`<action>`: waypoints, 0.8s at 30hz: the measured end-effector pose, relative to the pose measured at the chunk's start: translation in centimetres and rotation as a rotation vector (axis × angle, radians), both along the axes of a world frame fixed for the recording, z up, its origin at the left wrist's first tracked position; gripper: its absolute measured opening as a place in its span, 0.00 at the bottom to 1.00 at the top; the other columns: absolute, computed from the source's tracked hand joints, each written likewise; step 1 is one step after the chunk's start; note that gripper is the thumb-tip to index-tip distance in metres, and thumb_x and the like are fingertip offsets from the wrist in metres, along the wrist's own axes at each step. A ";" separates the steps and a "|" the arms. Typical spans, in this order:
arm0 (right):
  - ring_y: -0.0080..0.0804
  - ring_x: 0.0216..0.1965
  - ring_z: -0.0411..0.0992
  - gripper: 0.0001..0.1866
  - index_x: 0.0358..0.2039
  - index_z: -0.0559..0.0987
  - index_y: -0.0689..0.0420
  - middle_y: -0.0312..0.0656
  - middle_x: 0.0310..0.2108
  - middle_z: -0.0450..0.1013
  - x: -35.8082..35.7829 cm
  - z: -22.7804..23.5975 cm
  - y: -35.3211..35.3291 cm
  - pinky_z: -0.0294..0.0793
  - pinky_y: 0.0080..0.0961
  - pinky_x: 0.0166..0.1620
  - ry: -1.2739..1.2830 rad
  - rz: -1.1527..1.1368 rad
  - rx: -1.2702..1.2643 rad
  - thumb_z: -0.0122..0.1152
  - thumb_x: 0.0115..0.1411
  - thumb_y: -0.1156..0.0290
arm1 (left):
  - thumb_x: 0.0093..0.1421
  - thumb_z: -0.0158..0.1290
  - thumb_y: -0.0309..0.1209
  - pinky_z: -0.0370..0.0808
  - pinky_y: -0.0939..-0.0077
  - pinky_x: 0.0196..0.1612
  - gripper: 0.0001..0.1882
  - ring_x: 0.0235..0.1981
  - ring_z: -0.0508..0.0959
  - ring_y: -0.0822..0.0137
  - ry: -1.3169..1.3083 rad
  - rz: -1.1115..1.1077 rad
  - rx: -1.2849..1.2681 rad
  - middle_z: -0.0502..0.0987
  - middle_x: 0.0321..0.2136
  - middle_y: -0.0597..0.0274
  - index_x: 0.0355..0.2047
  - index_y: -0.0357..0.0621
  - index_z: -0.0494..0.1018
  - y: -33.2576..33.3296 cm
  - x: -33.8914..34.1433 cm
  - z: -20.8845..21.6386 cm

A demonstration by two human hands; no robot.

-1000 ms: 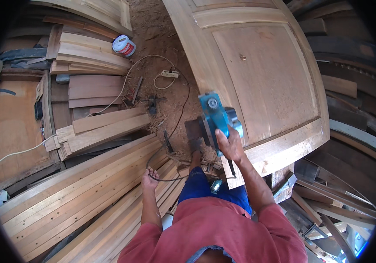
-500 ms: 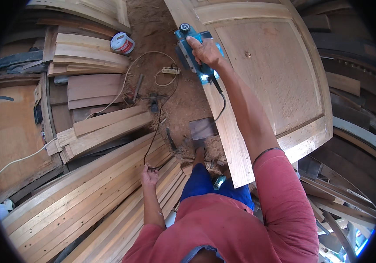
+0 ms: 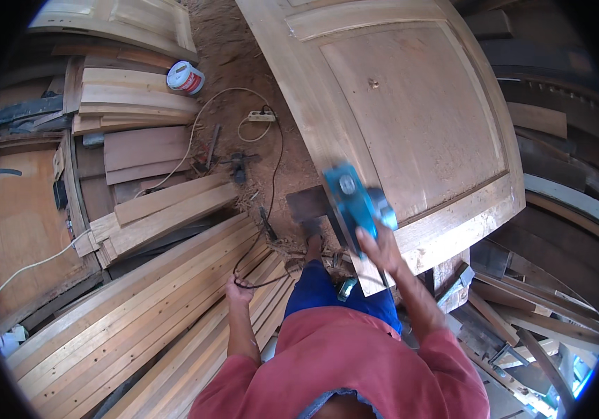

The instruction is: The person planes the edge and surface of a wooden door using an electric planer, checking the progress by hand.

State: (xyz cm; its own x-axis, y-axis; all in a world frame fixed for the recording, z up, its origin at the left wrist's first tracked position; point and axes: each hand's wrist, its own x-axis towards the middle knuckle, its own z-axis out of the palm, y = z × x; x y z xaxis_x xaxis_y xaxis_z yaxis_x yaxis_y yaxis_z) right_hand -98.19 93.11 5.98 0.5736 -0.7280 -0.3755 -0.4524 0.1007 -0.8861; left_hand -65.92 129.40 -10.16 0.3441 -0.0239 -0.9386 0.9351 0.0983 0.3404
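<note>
My right hand (image 3: 382,246) grips a teal electric planer (image 3: 348,199), slightly blurred by motion. The planer rests along the left edge of a wooden panel door (image 3: 411,112), near the corner closest to me. Low on the left, my left hand (image 3: 239,290) is closed around a black power cord (image 3: 266,283), holding it out from the door. The planer hides part of the door's edge rail.
A white power strip (image 3: 261,116) lies on the dirt floor, with a pale cable running off left. A white bucket (image 3: 186,77) stands beyond it. Stacked planks (image 3: 139,293) fill the left side. More boards (image 3: 565,188) lean at right.
My right hand has drawn the planer back toward me along the door's edge, from the far part to the near corner. The left hand still holds the cord, slightly lower.
</note>
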 end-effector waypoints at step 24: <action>0.49 0.22 0.75 0.39 0.19 0.78 0.64 0.51 0.14 0.72 19.4 -1.2 -22.5 0.73 0.46 0.33 -0.050 -0.004 -0.180 0.53 0.66 0.37 | 0.71 0.47 0.40 0.68 0.70 0.37 0.10 0.29 0.69 0.70 -0.181 -0.053 -0.096 0.68 0.22 0.74 0.32 0.55 0.72 -2.4 3.2 2.1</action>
